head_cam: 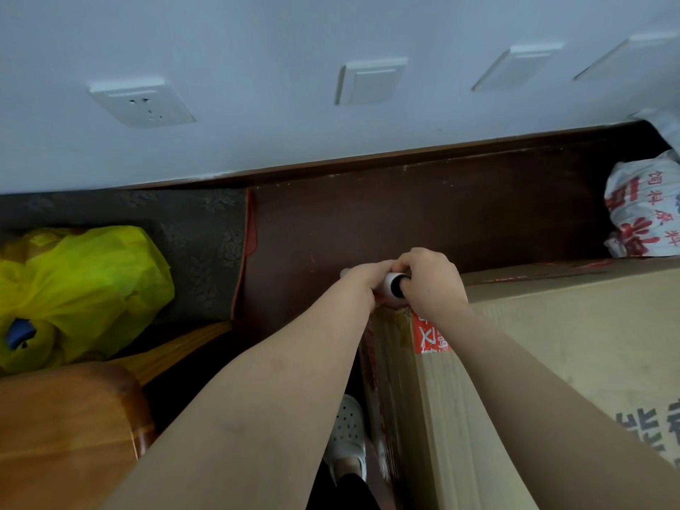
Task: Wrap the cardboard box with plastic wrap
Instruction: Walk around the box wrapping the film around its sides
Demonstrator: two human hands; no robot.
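I hold the plastic wrap roll (392, 284) at the cardboard box's (552, 344) far corner. My left hand (364, 279) curls tight round one end, my right hand (432, 279) round the other.

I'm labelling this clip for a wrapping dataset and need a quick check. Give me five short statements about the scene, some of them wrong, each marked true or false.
1. The left hand and the right hand both grip the roll of plastic wrap. True.
2. The roll is held at a top corner of the cardboard box. True.
3. A yellow bag lies on top of the box. False: the yellow bag lies off to the left, apart from the box.
4. The wall is bare. False: a white socket and other white plates are set in it.
5. A white sack with red print sits beyond the box's far edge. True.
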